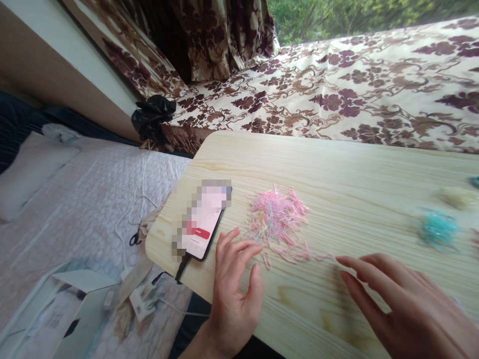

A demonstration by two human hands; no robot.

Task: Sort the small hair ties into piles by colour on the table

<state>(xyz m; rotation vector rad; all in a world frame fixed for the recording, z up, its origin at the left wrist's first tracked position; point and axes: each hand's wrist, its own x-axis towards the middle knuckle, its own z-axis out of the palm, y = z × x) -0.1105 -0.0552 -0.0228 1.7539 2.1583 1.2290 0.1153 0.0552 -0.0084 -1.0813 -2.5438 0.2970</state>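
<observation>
A heap of thin pink, yellow and pale blue rubber bands (279, 219) lies in the middle of a light wooden table (337, 164). My left hand (235, 294) rests on the table just left of and below the heap, fingers spread and empty, fingertips close to the nearest bands. My right hand (407, 304) lies flat at the lower right, fingers stretched toward a few stray bands (318, 257), holding nothing. A phone (204, 222) with a lit screen lies left of my left hand, a cable plugged into its lower end.
Small piles of teal bands (437, 229) and pale yellow bands (457, 197) sit at the table's right. A floral cloth (337, 85) covers the ledge behind. Left is a bed (75, 199) with white cable, an open box (75, 309) and a black bag (151, 117).
</observation>
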